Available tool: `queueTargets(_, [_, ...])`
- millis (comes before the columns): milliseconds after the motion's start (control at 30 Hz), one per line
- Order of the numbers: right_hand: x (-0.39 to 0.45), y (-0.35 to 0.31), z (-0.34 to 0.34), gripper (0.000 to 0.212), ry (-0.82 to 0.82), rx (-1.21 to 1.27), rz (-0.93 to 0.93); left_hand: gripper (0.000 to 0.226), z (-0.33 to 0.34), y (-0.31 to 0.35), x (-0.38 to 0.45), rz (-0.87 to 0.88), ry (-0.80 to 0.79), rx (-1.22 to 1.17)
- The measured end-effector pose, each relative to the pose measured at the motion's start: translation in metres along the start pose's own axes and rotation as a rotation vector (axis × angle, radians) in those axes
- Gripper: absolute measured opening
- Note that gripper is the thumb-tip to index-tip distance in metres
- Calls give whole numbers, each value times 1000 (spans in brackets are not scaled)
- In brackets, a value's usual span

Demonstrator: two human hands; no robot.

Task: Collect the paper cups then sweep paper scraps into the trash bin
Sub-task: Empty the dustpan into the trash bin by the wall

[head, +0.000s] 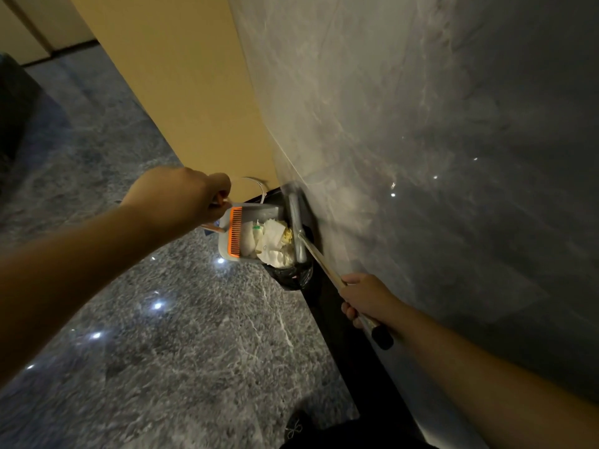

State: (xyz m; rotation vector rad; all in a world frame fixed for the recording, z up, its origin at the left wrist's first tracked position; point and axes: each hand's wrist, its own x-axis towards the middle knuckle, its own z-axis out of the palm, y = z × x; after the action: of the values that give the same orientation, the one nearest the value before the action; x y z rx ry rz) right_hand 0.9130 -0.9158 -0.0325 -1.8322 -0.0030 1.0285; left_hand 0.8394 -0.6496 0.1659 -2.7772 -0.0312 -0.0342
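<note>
1. The left hand point(181, 196) is curled tight round the handle of a grey dustpan point(249, 234), which it holds up off the floor point(162, 335).
2. Just right of that hand, an orange comb strip point(235, 231) runs along the pan's near edge.
3. Beyond the comb, white paper scraps point(270, 244) lie heaped inside the pan, with a small green bit among them.
4. Under the pan's far end sits the trash bin point(296, 275), lined with a black bag, close against the grey marble wall point(421, 157).
5. A broom point(296, 231) rests its grey head against the scraps at the pan's open end, over the bin.
6. The right hand point(364, 298) is wrapped round the broom's pole, well below the head and just above its black end grip.
7. Near that arm, a dark shoe point(296, 426) stands on the floor.
</note>
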Motion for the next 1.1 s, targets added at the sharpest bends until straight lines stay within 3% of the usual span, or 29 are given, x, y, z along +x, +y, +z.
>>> queueTargets(400, [-29, -34, 4, 42, -42, 166, -28, 26, 2, -5, 9, -21, 26, -5])
queueTargets(800, [0, -19, 24, 29, -123, 197, -38, 24, 7, -7, 8, -18, 66, -29])
queueTargets(1100, [19, 8, 19, 23, -60, 172, 61, 20, 13, -13, 6, -40, 135, -72])
